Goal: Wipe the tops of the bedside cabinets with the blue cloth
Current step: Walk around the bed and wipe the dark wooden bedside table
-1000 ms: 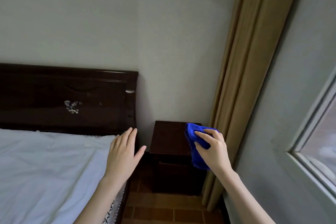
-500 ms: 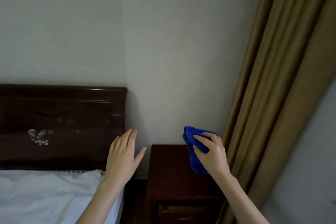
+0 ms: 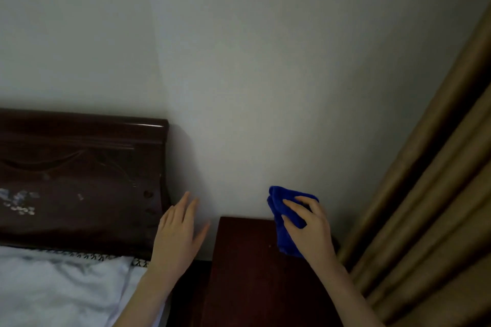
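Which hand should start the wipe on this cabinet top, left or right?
Right. The right hand grips the blue cloth over the far right part of the cabinet top. The left hand is open and empty, off the cabinet's left edge, near the headboard.

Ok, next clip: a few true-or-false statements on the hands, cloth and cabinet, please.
1. The right hand grips the cloth. True.
2. The left hand holds a second cloth. False: it is open and holds nothing.
3. The cabinet stands between the bed and the curtain. True.
4. The headboard is white. False: it is dark wood.
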